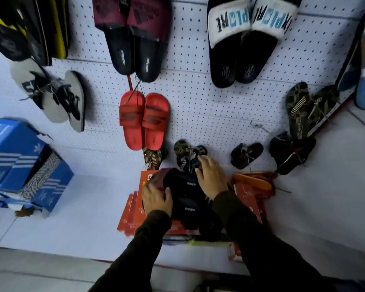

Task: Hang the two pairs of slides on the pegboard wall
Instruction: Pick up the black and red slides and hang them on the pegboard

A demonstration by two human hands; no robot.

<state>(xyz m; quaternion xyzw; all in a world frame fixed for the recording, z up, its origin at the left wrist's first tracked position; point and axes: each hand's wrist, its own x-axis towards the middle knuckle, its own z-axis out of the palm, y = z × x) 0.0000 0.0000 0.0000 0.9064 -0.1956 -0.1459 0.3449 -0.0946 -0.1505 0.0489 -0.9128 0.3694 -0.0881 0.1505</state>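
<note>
A pair of black slides [189,194] with maroon straps lies on a stack of red boxes [133,209] at the foot of the white pegboard wall [198,114]. My left hand [156,197] grips the maroon strap end at the pair's left side. My right hand [212,175] rests with spread fingers on the pair's upper right edge, touching a small patterned pair [189,153] that hangs just above. A matching maroon and black pair [135,34] hangs high on the wall.
On the pegboard hang red slides [144,120], white-strapped black slides [247,39], grey flip-flops [57,98] and dark patterned pairs [299,110] at right. Orange sandals [253,181] lie right of the boxes. Blue shoe boxes [21,163] stand at left on the white shelf.
</note>
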